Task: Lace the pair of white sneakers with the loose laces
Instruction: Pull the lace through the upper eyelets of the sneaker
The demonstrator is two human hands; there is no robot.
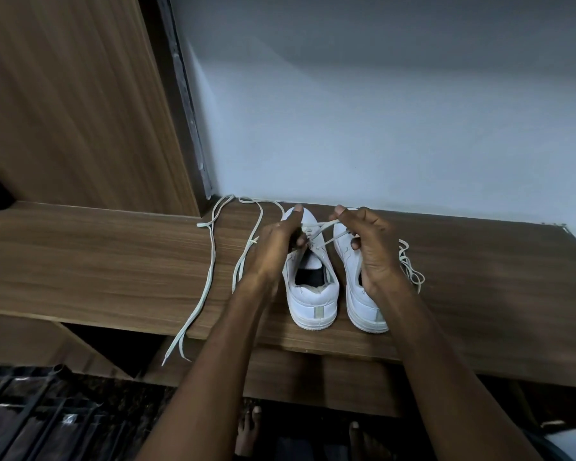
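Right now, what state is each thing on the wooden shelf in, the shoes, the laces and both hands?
Left sneaker: upright, heel toward camera, being laced.
Right sneaker: upright beside it, partly behind the right hand.
Lace in work: stretched between both hands.
Loose lace: trailing over the shelf edge.
Left hand: pinching the lace.
Right hand: pinching the lace.

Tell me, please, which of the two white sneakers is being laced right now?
The left sneaker: both hands work a lace across its eyelets, while the right sneaker beside it sits partly hidden under the right hand.
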